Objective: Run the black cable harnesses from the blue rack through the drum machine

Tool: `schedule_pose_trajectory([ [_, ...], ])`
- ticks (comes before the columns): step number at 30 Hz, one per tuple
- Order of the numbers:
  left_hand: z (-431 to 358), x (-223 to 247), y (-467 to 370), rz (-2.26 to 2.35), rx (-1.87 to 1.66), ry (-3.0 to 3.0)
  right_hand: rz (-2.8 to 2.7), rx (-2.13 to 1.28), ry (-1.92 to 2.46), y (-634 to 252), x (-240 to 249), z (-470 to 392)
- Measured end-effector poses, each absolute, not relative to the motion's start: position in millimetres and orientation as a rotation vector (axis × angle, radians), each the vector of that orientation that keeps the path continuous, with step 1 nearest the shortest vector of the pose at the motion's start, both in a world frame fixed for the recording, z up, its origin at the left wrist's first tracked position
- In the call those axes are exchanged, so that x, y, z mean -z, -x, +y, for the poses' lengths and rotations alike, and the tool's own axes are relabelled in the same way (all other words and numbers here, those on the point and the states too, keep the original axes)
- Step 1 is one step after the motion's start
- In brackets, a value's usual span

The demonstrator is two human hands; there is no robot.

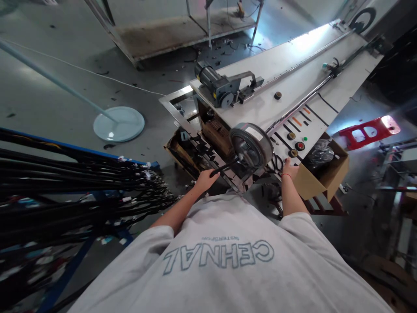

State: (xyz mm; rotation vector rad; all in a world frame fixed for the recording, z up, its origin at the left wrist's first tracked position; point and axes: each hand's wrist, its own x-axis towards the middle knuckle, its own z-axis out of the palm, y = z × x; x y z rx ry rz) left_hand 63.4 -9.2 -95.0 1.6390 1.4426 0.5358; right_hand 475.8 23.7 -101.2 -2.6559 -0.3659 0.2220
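My left hand [207, 179] is closed around a black wrapped cable [224, 166]. The cable runs up to the round taping head [251, 145] at the near end of a long white machine table [276, 106]. My right hand [291, 169] rests at the table's front edge, its fingers reaching toward a yellow-and-black knob [293, 153]. Nothing shows in that hand, though its underside is hidden. Just beyond the fingers are a red button [300, 146] and a green button [305, 138]. Loops of black cord [277, 162] hang between my right hand and the taping head.
A motor [211, 80] and a black tape roll [277, 95] sit on the table. An open cardboard box [339, 169] with grey plastic stands right. Black cable bundles [81, 174] hang on a blue rack at left. A round white pole base [130, 126] stands on the floor.
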Motion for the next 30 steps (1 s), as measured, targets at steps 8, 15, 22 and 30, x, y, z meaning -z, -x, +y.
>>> schedule_pose_trajectory([
  [8, 5, 89, -94, 1.411, -0.555, -1.644, -0.353, -0.2, 2.647, -475, 102, 24],
  [15, -2, 106, -83, 1.394, -0.469, -1.698, -0.357, -0.197, 2.65, -472, 99, 25],
  [22, -33, 130, -43, 1.474, -0.304, -1.741, -0.357, -0.188, 2.671, -472, 99, 26],
  [30, -35, 115, -44, 1.481, -0.378, -1.731, -0.359, -0.224, 2.644, -473, 98, 25],
])
